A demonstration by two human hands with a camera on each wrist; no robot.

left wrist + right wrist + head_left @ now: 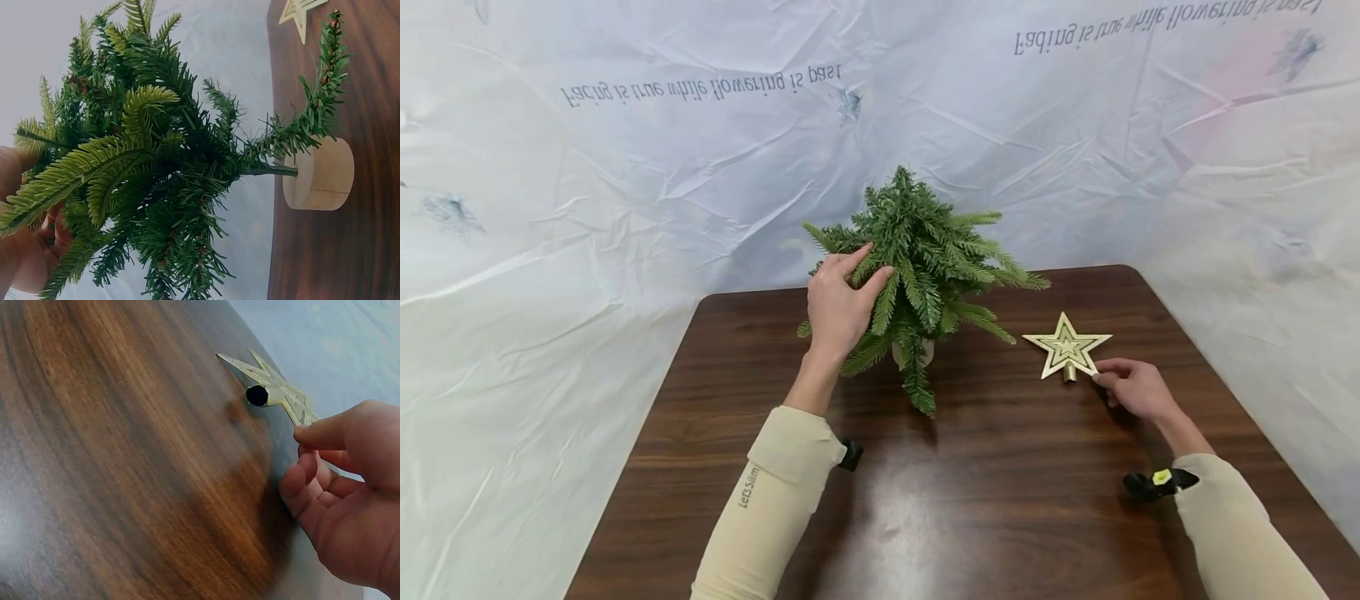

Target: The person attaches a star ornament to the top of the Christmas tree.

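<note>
A small artificial Christmas tree (917, 242) with dark and light green branches stands upright on the table. Its round wooden base (322, 175) shows clearly in the left wrist view. My left hand (838, 304) reaches into the upper left branches, thumb and forefinger at either side of a sprig; the other fingers curl in among the needles, partly hidden. To the right of the tree, my right hand (1138, 389) pinches a gold star tree topper (1066, 347) by its lower right point. The topper's hollow socket (257, 395) faces the camera in the right wrist view.
The dark wood-grain table (1000, 508) has rounded far corners. Behind it and along both sides hangs a creased pale sheet (700, 183) with printed lettering. A black band with a yellow-marked piece (1161, 479) sits at the right wrist.
</note>
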